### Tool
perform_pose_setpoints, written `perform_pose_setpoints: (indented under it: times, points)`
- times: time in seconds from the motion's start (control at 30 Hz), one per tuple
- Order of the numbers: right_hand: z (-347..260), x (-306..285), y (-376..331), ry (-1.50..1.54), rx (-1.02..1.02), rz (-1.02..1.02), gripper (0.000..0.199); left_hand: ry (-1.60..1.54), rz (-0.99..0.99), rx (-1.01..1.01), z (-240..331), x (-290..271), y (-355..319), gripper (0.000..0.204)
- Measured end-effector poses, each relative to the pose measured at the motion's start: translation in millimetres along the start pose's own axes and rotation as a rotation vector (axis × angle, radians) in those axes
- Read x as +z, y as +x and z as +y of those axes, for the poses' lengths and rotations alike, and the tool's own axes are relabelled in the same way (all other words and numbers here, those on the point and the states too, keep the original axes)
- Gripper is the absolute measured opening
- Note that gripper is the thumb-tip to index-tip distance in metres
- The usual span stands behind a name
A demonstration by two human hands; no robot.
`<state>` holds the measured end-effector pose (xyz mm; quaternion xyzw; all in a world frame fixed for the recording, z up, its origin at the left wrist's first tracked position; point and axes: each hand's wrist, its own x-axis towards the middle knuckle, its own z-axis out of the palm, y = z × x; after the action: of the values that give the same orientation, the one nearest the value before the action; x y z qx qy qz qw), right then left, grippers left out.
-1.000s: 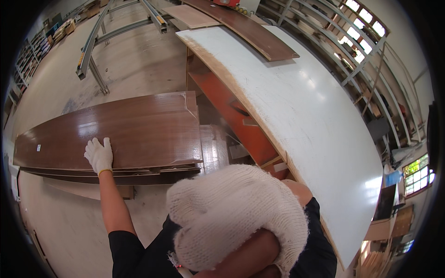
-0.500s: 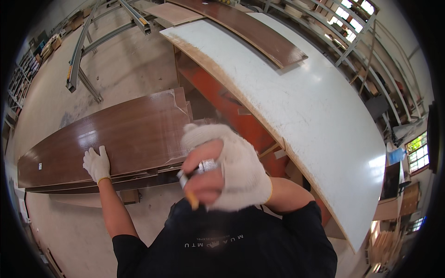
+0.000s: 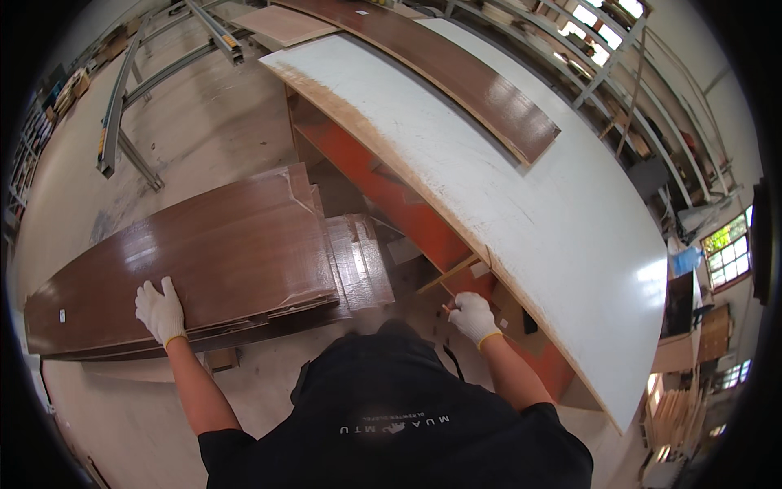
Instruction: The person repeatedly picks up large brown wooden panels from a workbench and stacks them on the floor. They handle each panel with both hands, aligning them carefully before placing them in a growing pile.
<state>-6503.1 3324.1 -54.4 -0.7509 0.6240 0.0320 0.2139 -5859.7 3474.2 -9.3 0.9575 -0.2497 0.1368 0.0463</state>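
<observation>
A: Where's the brown panel?

B: Left of the white tabletop and lower than it, on top of a stack. Its face is glossy, with a small white label toward the end farthest from the tabletop.

A: And the rest of that stack?

B: Edges of more boards show beneath it. Some shiny lower boards jut out on the side toward the tabletop.

A: What's the left hand doing?

B: It's gloved and laid on the brown panel, well left of the tabletop. The grip is spread, thumb out to the side, palm down, pinching nothing.

A: The right hand?

B: Also gloved, just left of the tabletop's near edge. That grip is curled together around a slim item; only a bit of it pokes out, too small to identify.

A: Anything under the tabletop?

B: An orange-red surface, visible through the open side.

A: And on it?

B: A long brown board lies across the far part.

A: Beyond that?

B: A metal frame stands on the floor left of the tabletop, and metal shelving runs along its right.
</observation>
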Motion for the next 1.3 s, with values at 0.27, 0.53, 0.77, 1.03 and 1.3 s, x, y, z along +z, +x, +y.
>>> perform_pose_setpoints:
  times: [0.27,0.53,0.77,1.03,1.3]
  points:
    - [-160.7,-179.9,-32.6,0.465,-1.066,0.522,0.019,-0.002,-0.057,0.007,-4.2,0.6,5.5,0.070]
    - [-234.8,-230.2,-81.9,1.314,-1.459,0.360,0.023,-0.012,-0.144,0.011,-16.5,12.5,17.9,0.074]
    - [-258.9,-220.1,-60.3,2.034,-1.888,0.261,0.020,-0.025,-0.029,-0.019,-5.7,27.8,-10.4,0.069]
    - [-182.8,-239.2,4.1,1.273,-2.137,0.258,0.027,0.075,-0.057,0.216,57.6,8.3,-82.7,0.064]
    - [-67.9,-269.2,234.3,-0.282,-0.691,0.566,0.073,-0.162,-0.002,0.255,203.0,-36.9,-144.6,0.048]
